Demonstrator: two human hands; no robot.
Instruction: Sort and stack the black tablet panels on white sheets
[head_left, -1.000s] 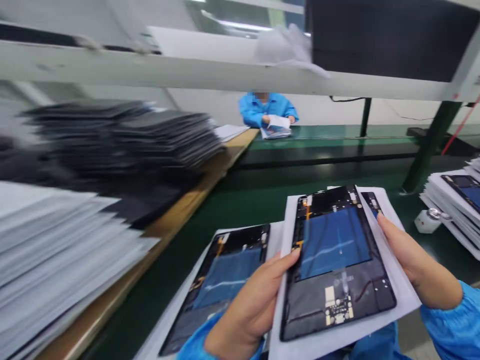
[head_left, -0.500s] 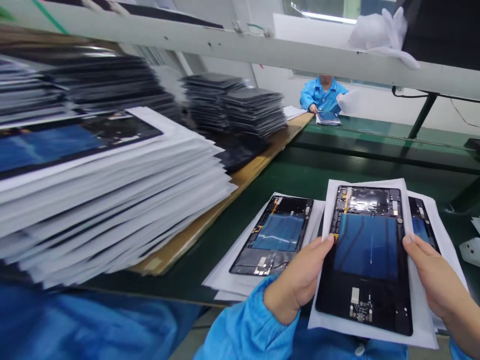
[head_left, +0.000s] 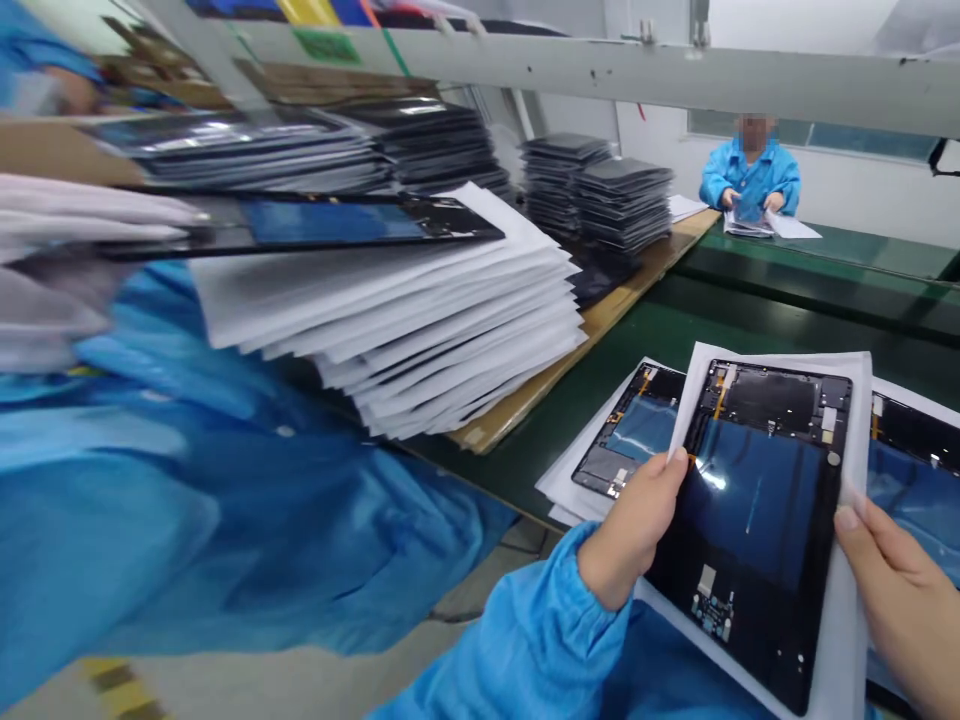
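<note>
Plainly, with left hand (head_left: 628,535) and right hand (head_left: 900,590) pinching only the edges of its paper sheet (head_left: 855,480), the open tablet (head_left: 757,520) could slide off toward the counter (head_left: 645,340) beyond them.

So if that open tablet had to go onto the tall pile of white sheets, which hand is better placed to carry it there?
Probably the left hand. It grips the tablet on the edge facing the pile, which lies to the person's left. The right hand holds the far edge and would have to cross over.
</note>
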